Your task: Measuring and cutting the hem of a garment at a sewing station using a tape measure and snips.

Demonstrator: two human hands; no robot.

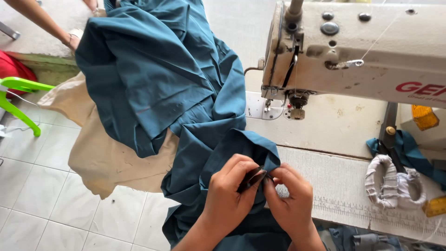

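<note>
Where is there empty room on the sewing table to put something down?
Bare table lies between the sewing machine and the scissors. It is crowded on the left under the teal fabric, where both hands pinch it.

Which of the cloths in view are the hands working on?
The teal fabric, pinched between left hand and right hand; the beige cloth lies untouched underneath.

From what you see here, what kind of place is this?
Probably a small tailoring or garment workshop. A cream industrial sewing machine stands on a worn white worktable, large scissors with cloth-wrapped handles lie there, and both hands pinch the teal woven fabric.
</note>
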